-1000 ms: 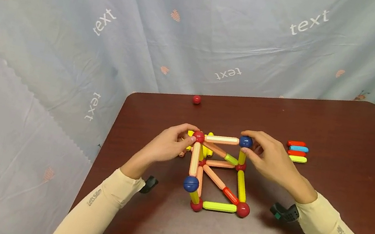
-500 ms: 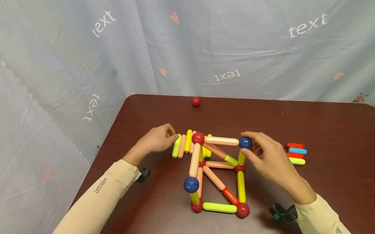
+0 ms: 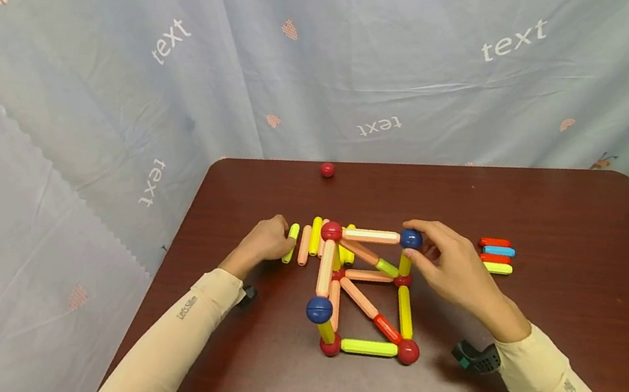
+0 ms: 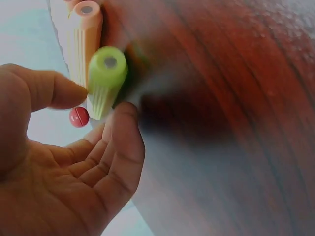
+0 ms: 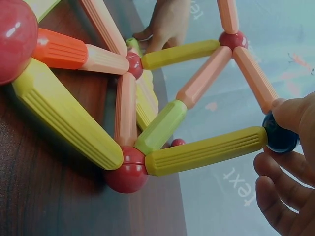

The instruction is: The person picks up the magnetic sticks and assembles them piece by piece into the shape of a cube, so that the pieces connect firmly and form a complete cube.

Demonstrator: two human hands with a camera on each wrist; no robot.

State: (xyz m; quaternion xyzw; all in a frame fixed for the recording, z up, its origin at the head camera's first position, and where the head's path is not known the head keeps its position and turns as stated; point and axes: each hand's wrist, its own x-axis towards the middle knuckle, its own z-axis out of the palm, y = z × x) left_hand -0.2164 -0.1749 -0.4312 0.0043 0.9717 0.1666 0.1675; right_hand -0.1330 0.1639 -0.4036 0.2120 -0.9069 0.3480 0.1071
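My left hand (image 3: 267,241) pinches a lime-green magnetic stick (image 4: 106,81) between thumb and fingers, at the left end of a row of sticks. Between the thumb and fingers of my right hand (image 3: 447,260) is a dark blue ball (image 5: 280,133), the upper right corner of a frame of magnetic sticks and balls. A red ball (image 3: 331,231) and another blue ball (image 3: 319,310) form the frame's other upper corners, joined by peach sticks. Below, red balls sit at the base corners, and a peach-and-red diagonal (image 3: 373,311) crosses the base.
Beside the green stick lie a peach stick (image 3: 305,246) and a yellow stick (image 3: 315,236), with several more partly behind the frame. A loose red ball (image 3: 327,170) rests near the table's back edge. Short red, blue and lime sticks (image 3: 497,251) are stacked side by side at right.
My left hand has left the frame's upper red ball, gone left to the row and taken hold of the lime-green stick, which has shifted slightly left. My right hand stays on the blue ball.
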